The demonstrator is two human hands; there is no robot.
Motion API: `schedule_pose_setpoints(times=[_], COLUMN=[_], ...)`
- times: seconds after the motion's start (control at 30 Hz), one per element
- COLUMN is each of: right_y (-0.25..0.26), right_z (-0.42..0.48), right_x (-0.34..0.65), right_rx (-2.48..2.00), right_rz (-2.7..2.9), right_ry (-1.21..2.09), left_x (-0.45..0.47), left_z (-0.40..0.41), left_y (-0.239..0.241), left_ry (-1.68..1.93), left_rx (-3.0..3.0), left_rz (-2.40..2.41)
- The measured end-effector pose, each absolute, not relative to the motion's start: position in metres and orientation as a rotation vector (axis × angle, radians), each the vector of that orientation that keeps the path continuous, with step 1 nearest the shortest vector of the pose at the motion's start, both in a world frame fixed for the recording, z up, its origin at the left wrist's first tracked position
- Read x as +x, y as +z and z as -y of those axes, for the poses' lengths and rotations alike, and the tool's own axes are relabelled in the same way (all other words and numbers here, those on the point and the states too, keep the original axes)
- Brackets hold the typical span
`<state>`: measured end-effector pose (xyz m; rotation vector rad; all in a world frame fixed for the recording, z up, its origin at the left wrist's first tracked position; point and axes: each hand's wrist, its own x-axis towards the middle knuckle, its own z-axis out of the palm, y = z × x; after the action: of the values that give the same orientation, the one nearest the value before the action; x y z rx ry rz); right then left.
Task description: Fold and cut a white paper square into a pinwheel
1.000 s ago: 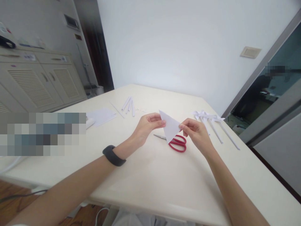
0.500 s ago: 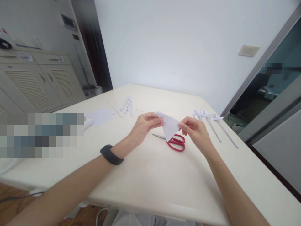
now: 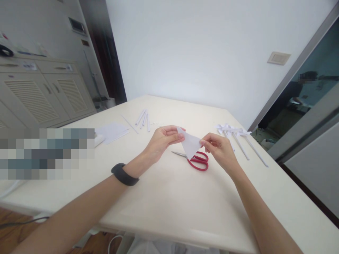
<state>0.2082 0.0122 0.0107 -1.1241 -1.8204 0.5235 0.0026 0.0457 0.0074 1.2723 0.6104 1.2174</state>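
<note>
A white piece of paper (image 3: 191, 144), triangular in outline, is held up above the table between both hands. My left hand (image 3: 166, 141), with a dark band on its wrist, pinches the paper's left corner between thumb and fingers. At the right corner, the thumb and fingertips of my right hand (image 3: 218, 146) grip the same sheet. Red-handled scissors (image 3: 199, 165) lie on the table just below, their middle partly covered by the paper's lower tip.
On the white table (image 3: 164, 201), several rolled paper sticks (image 3: 144, 118) and flat paper sheets (image 3: 112, 133) lie to the left. Paper pinwheels (image 3: 235, 132) on sticks rest at the right. A person (image 3: 288, 93) appears beyond the doorway at far right.
The paper has tilted slightly between my hands, its lower tip shifting a little to the right. Both hands keep their pinch, and the scissors stay where they lay.
</note>
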Motion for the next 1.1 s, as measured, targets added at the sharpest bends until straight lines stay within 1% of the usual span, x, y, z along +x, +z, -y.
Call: schedule_pose_setpoints(times=[0.4,0.77,0.87,0.97,1.1], right_y=[0.012,0.012,0.013,0.014,0.011], right_z=[-0.01,-0.011,-0.009,-0.006,-0.003], right_x=[0.206,0.205,0.206,0.207,0.209], right_rx=[-1.121,-1.108,-1.057,-0.967,-0.801], right_rz=[1.845,1.853,1.829,1.869,1.922], right_ry=[0.545,0.49,0.357,0.073,-0.326], left_x=[0.003,0.006,0.005,0.004,0.002], left_z=[-0.044,-0.036,-0.036,-0.037,-0.038], left_y=[0.006,0.01,0.013,0.014,0.009], left_ry=[1.317,1.44,1.397,1.304,1.125], left_rx=[1.233,1.323,1.304,1.266,1.207], left_rz=[-0.602,-0.635,-0.562,-0.523,-0.641])
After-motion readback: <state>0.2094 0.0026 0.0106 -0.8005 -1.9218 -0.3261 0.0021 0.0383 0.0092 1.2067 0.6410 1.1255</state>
